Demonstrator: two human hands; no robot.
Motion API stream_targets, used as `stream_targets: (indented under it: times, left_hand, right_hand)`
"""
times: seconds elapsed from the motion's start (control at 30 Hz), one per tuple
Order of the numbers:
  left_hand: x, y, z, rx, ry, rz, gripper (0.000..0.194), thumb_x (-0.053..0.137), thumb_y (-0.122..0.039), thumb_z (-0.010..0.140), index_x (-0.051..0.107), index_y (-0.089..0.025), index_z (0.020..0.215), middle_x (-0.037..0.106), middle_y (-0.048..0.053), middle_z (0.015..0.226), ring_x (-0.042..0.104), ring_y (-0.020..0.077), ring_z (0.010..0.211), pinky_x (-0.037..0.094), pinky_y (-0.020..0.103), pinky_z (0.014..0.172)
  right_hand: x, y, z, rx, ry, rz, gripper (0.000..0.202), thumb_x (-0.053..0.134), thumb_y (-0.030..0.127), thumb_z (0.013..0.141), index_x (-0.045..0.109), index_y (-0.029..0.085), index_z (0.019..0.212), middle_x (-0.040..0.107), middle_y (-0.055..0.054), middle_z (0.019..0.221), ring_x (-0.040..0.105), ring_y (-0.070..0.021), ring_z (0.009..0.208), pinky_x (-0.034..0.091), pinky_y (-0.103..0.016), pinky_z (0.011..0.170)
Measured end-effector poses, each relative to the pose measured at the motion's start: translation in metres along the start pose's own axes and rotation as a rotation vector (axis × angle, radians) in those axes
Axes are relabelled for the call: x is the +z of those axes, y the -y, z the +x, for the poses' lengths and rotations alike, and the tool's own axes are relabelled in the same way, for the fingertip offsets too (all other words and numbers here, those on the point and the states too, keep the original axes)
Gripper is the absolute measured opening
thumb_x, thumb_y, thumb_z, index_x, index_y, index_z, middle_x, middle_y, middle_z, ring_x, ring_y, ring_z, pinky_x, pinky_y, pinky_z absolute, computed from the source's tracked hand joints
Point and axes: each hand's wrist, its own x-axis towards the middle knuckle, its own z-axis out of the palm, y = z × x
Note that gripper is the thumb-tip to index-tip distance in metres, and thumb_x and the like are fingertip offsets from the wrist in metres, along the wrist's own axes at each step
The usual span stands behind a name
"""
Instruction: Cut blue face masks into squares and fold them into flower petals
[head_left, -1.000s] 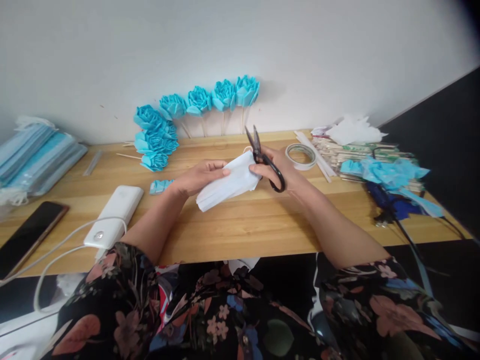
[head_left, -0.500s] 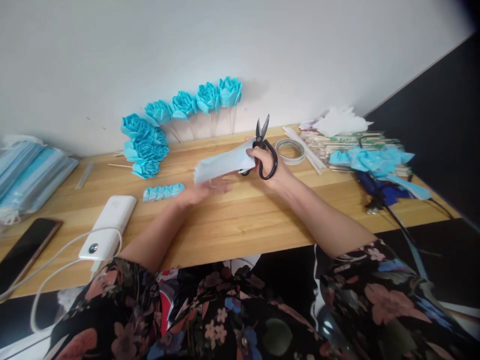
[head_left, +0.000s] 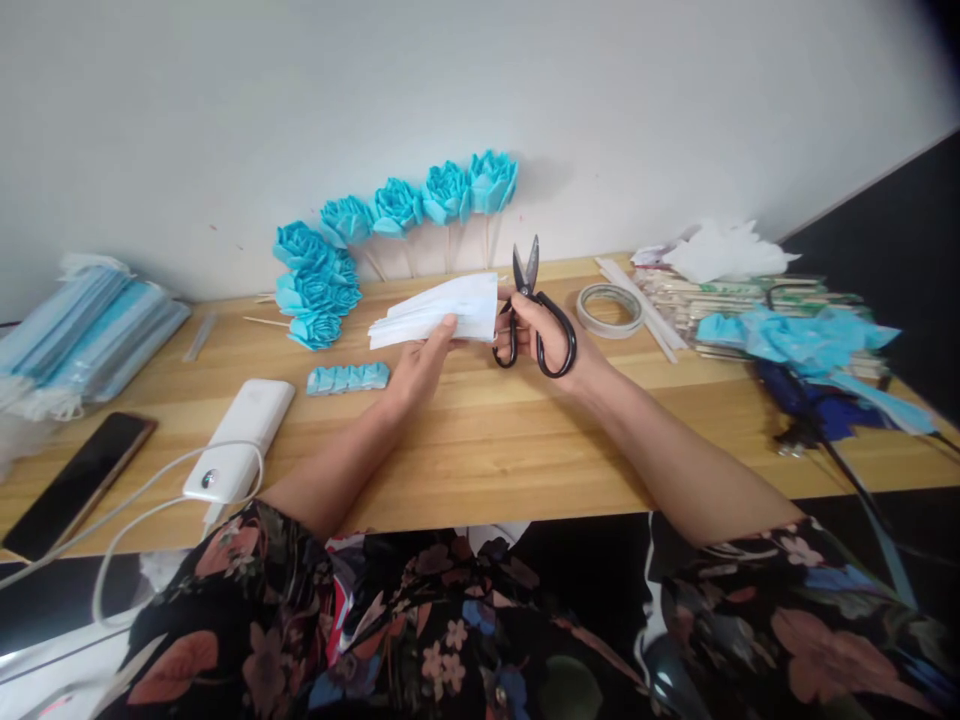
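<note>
My left hand is closed on a small sheaf of thin white sheets, its thumb lying on top. The sheets fan out toward the left. My right hand grips black-handled scissors, whose blades point up and stand slightly apart. The right fingertips are close to the sheets' right end; whether they touch it I cannot tell. Just left of my left hand lies a strip of pleated blue material. Behind the hands, several blue flowers on thin sticks lean against the wall.
Blue face masks, a phone and a white power bank with a cable are on the left. To the right lie a tape roll, white strips, bundled sticks and blue scraps. The table's front edge runs before me.
My left hand, blurred below the sheets before, now pinches them with the thumb on top. The sheets have turned and spread at the left end. The scissors stay in my right hand. The view has shifted.
</note>
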Motion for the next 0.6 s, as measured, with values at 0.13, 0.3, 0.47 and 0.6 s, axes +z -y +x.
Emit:
stream_targets:
  times: [0.13,0.3,0.47,0.6]
  left_hand:
    - [0.008,-0.006,0.001,0.041,-0.075,-0.14,0.051,0.059,-0.05,0.094,0.062,-0.019,0.134,0.067,0.011,0.138,0.055,0.0309,0.136,0.05,0.045,0.107]
    - [0.012,-0.011,0.003,-0.003,-0.074,-0.255,0.053,0.054,-0.054,0.097,0.059,-0.019,0.135,0.064,0.013,0.141,0.053,0.0303,0.139,0.048,0.046,0.107]
    - [0.015,-0.014,0.002,0.009,-0.024,-0.306,0.055,0.05,-0.055,0.099,0.059,-0.018,0.137,0.065,0.013,0.14,0.052,0.0303,0.14,0.047,0.045,0.11]
    - [0.018,-0.015,-0.001,0.064,0.103,-0.301,0.058,0.051,-0.06,0.096,0.061,-0.018,0.135,0.066,0.012,0.139,0.053,0.0335,0.139,0.046,0.048,0.11]
  right_hand:
    - [0.004,0.004,-0.005,-0.094,-0.147,-0.101,0.053,0.074,0.062,0.079,0.062,0.021,0.11,0.068,-0.002,0.079,0.071,-0.0158,0.066,0.054,-0.024,0.051]
    - [0.003,0.001,-0.006,-0.172,-0.236,-0.093,0.048,0.074,0.061,0.079,0.059,0.023,0.105,0.067,-0.001,0.081,0.07,-0.0168,0.068,0.054,-0.026,0.052]
    - [0.008,-0.01,-0.008,-0.167,-0.11,-0.066,0.054,0.085,0.045,0.073,0.058,0.026,0.115,0.068,-0.001,0.092,0.069,-0.0189,0.083,0.056,-0.03,0.063]
    - [0.015,-0.017,-0.012,-0.208,0.018,-0.046,0.063,0.087,0.035,0.07,0.056,0.029,0.124,0.066,0.001,0.096,0.064,-0.0169,0.082,0.056,-0.034,0.073]
